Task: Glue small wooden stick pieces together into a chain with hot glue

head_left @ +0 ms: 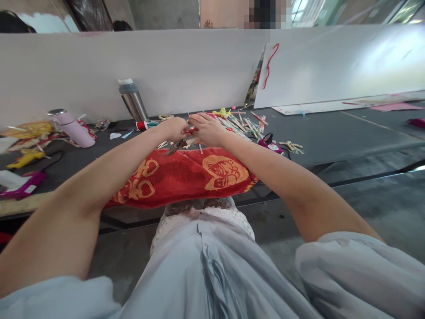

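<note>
My left hand and my right hand meet above the far edge of a red towel with gold patterns. The fingers of both are closed around a small red piece, whose kind I cannot make out. Just below the left hand lies a dark metal tool with a pointed jaw, partly covered. Beyond the right hand spreads a heap of thin printed paper strips, with a yellow piece on top. A spool of red thread lies to the left of the left hand.
A steel thermos stands at the back, and a pink bottle further left. A yellow glue gun lies at the left edge. One purple device with a cord sits right of my hands. A white panel borders the dark table.
</note>
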Motion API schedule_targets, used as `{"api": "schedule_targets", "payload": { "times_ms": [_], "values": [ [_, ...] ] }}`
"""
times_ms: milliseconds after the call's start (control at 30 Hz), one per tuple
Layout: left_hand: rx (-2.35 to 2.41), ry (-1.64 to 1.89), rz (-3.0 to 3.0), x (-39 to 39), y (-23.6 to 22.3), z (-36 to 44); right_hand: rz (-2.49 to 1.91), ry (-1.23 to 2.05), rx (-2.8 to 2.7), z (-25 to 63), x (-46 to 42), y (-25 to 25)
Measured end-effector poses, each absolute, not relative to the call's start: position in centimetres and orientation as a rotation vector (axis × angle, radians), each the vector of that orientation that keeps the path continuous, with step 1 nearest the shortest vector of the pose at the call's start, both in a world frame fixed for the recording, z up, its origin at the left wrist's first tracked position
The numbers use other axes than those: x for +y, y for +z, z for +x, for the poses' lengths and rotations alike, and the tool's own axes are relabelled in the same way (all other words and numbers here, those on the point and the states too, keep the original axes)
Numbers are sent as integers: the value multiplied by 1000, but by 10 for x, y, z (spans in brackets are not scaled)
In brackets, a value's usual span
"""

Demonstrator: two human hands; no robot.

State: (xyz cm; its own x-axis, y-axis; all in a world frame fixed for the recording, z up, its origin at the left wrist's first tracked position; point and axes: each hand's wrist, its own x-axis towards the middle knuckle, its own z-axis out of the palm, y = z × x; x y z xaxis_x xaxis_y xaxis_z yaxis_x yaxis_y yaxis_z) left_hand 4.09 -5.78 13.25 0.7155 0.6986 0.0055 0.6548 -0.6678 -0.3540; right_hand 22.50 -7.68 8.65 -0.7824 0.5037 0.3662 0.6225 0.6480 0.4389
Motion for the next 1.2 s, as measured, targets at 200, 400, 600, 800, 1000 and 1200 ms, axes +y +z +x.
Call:
{"api": "schedule_targets", "payload": {
  "times_ms": [200, 400, 600, 800, 1000, 1200],
  "values": [
    [-1048, 168, -2573, -68, 140, 43, -948, -887, -2638, 226, -85, 95],
    [-1009, 147, -2588, -62, 137, 47, -996, -775, -2631, 224, -86, 91],
    [-1011, 181, -2585, -46, 131, 56, -1191, -574, -2633, 220, -71, 82],
    [-1078, 159, -2610, -20, 124, 60, -1267, -482, -2588, 217, -31, 70],
    [-1329, -275, -2679, -7, 128, 57, -1236, -265, -2306, 218, 4, 46],
    [-1451, -1106, -2472, -13, 97, 32, -1337, 337, -1932, 224, 18, 38]
  ]
}}
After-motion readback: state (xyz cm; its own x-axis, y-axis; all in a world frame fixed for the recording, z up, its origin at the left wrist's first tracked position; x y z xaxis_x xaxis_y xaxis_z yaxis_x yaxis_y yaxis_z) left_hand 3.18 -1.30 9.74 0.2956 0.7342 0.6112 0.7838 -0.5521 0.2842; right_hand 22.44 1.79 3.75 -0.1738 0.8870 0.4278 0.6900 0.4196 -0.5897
